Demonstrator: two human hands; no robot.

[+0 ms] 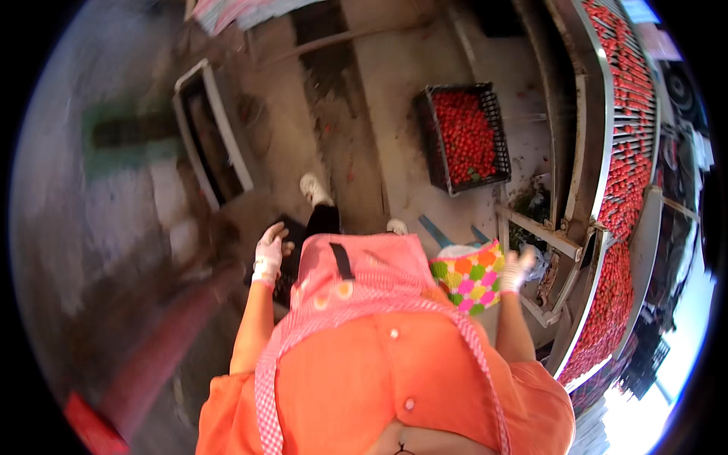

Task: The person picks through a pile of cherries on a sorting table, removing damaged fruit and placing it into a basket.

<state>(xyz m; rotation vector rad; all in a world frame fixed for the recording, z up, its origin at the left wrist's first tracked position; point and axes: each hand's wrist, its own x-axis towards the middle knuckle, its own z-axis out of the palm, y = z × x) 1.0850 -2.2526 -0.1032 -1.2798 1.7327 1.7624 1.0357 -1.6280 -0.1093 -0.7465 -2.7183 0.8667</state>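
My left hand, in a pale glove with bare fingertips, hangs beside the pink apron with nothing in it and its fingers apart. On the other side my right hand, gloved alike and slightly blurred, is held out near a stool cushion with a colourful dotted cover; I see nothing in it. A black plastic crate full of small red fruits stands on the floor ahead, to the right. More red fruits lie along the sorting machine's roller conveyor at the right.
The machine's rusty metal frame stands close on my right. A pale rectangular metal frame is at the left on the concrete floor. A red pipe or post slants at lower left. Blue stool legs show near the cushion.
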